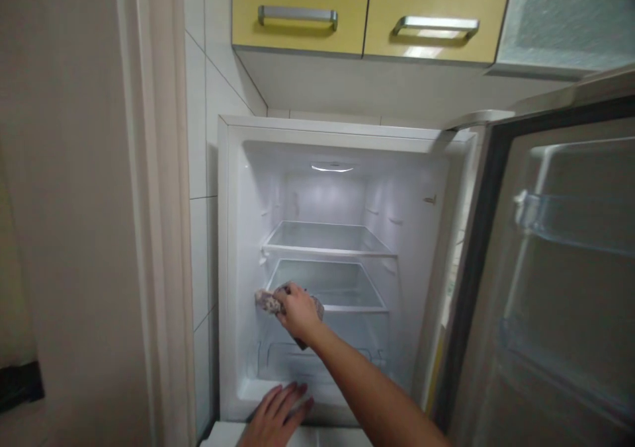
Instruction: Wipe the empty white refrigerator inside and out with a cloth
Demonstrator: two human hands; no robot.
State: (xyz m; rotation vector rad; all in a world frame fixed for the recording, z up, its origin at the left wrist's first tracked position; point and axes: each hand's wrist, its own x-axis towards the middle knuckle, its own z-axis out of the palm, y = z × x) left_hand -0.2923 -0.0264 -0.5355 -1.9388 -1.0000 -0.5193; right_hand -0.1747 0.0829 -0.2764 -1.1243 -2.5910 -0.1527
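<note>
An open, empty fridge [228, 235] stands in front of me with two glass shelves and a clear drawer [278, 361] at the bottom. My right hand [296, 311] reaches inside and is closed on a patterned cloth [266, 300], pressed at the front left end of the lower glass shelf [347, 291]. My left hand [275, 415] lies flat with fingers spread on the fridge's bottom front ledge. The upper glass shelf [327, 239] is bare.
The fridge door [560, 288] hangs open on the right with clear door bins. Yellow cabinets [367, 10] with metal handles sit above. White wall tiles [198, 169] and a pale door frame [153, 202] close in the left side.
</note>
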